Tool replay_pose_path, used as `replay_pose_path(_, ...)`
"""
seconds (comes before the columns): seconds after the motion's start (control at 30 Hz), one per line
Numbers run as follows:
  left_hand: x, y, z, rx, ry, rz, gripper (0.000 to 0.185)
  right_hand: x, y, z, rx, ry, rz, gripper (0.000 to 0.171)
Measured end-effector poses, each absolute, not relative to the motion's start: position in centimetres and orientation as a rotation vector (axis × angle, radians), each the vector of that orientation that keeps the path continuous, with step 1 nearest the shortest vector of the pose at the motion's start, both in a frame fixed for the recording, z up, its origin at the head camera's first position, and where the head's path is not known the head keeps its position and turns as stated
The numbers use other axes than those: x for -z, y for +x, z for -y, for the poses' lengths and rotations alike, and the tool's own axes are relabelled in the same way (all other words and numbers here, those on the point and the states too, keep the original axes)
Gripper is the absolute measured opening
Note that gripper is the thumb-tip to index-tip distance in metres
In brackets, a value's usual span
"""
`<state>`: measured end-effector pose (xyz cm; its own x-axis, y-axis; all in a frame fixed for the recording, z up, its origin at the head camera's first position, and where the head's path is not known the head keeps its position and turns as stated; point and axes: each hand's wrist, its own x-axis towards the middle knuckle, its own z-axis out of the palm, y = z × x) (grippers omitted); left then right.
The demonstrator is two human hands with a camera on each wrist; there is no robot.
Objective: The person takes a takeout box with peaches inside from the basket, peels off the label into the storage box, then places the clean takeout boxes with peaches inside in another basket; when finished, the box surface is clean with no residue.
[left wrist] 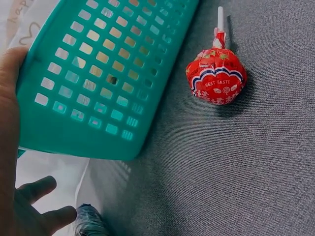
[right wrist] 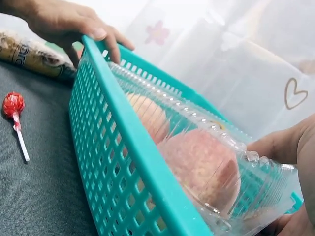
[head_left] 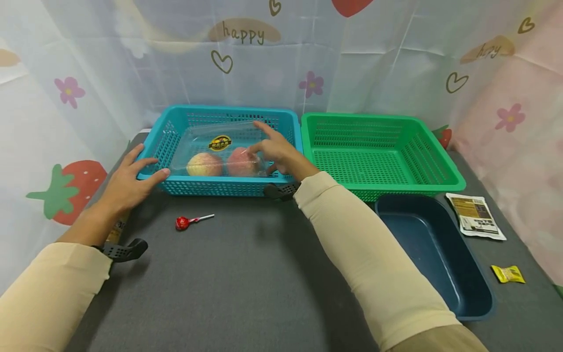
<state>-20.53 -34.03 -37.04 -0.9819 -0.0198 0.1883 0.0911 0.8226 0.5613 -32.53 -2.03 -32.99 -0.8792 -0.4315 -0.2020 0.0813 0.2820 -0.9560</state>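
Clear box of two peaches, lying in the teal basket at the far left of the grey mat.

Nearest: cream sleeves, a black strap at each wrist. To the right, a dark blue tray, with a yellow sweet and a printed packet beside it. Left of centre, a red lollipop on the mat, just in front of the basket, not touching it.

Further on: left hand open and spread, thumb and fingers resting on the basket's near left corner and rim. A wrapped packet lying under that hand, outside the basket.

Right hand at the box's right end, thumb and fingers curled round its edge, forefinger stretched out over the lid. Box tilted, its yellow-and-black label facing up.

Beyond: green basket touching the teal one on the right. Behind both, a white curtain printed with flowers, hearts and strawberries.
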Motion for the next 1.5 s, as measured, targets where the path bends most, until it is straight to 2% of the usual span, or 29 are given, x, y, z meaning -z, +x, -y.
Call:
replay_pose_path(0.6, 37.1, -20.5, 34.4, 0.898, -0.128, 2.806, 0.070, 31.3, -31.2, 0.5, 1.823, -0.309, -2.074, 0.073)
replay_pose_path(1.17, 37.0, -20.8, 34.5, 0.903, -0.129, 2.817, 0.071, 28.4, -30.0, -3.1, 1.976, -0.319, -1.937, 0.070)
replay_pose_path(1.5, 37.0, -20.6, 34.2, 0.894, -0.098, 2.811, 0.073, 26.2, -27.7, -6.1, 2.062, -0.399, -1.833, 0.067)
